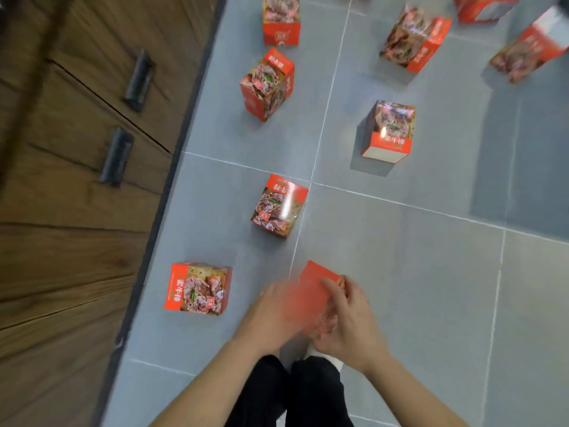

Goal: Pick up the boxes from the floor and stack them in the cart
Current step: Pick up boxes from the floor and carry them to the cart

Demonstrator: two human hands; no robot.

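Both my hands hold one red box [314,288] low in the middle of the head view, blurred by motion. My left hand [271,315] lies along its left side. My right hand [348,318] has its fingers curled round the right side. Several more red boxes with a meat picture stand on the grey tile floor: one at my left [198,288], one just ahead [280,206], one to the right [388,132], another further back [268,84]. No cart is in view.
A wooden cabinet [77,180] with dark handles runs along the left side. More red boxes [414,38] are scattered at the top of the view. My black trouser legs [292,392] show at the bottom. Grey tiles [431,288] lie to the right.
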